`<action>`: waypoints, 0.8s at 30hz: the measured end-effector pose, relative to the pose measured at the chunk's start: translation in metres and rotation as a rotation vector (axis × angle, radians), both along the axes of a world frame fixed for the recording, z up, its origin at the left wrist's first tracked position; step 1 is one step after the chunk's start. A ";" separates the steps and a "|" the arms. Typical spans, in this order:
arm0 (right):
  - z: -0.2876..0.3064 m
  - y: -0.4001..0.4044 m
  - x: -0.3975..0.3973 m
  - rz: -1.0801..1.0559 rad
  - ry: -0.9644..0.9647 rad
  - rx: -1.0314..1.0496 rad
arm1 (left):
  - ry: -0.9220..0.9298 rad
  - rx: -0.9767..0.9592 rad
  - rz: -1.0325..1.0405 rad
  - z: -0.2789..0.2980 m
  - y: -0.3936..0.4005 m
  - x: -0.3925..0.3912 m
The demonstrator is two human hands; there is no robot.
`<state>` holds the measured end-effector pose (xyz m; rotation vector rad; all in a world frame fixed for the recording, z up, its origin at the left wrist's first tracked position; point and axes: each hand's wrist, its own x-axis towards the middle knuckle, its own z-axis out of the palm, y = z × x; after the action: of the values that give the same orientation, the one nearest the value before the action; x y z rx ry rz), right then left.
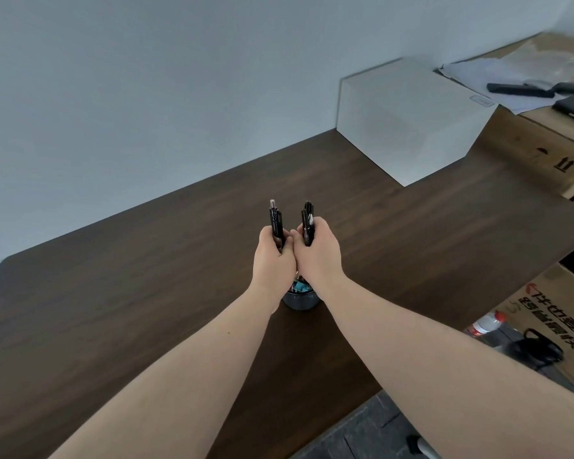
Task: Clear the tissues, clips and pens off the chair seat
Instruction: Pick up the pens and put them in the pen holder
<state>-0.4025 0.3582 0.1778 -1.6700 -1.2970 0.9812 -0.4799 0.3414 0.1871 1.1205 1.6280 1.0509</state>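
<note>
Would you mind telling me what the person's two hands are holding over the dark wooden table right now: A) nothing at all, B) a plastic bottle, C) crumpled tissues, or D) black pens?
D: the left hand grips one black pen upright, and the right hand grips a small bunch of black pens, both above the dark cup on the table.

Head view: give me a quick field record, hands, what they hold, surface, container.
left hand: shut on one black pen, upright
right hand: shut on several black pens, upright
hands: touching, above the cup
cup: dark, on desk, holds coloured clips
desk: dark wood
white box: far right on desk
chair seat: not in view
</note>
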 end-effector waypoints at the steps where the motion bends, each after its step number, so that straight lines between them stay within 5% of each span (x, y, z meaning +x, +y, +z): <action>1: 0.002 0.000 0.002 0.008 -0.022 -0.003 | 0.023 -0.001 -0.009 0.001 0.000 -0.001; 14: 0.014 -0.007 0.024 0.208 -0.383 0.132 | 0.304 0.055 -0.209 0.023 -0.004 -0.016; 24: 0.039 -0.052 0.053 0.242 -0.555 -0.056 | 0.497 0.064 -0.372 0.050 -0.033 -0.008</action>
<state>-0.3496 0.3063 0.2167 -1.9405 -1.8824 0.7099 -0.4882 0.3087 0.2368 1.7503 1.6669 0.6126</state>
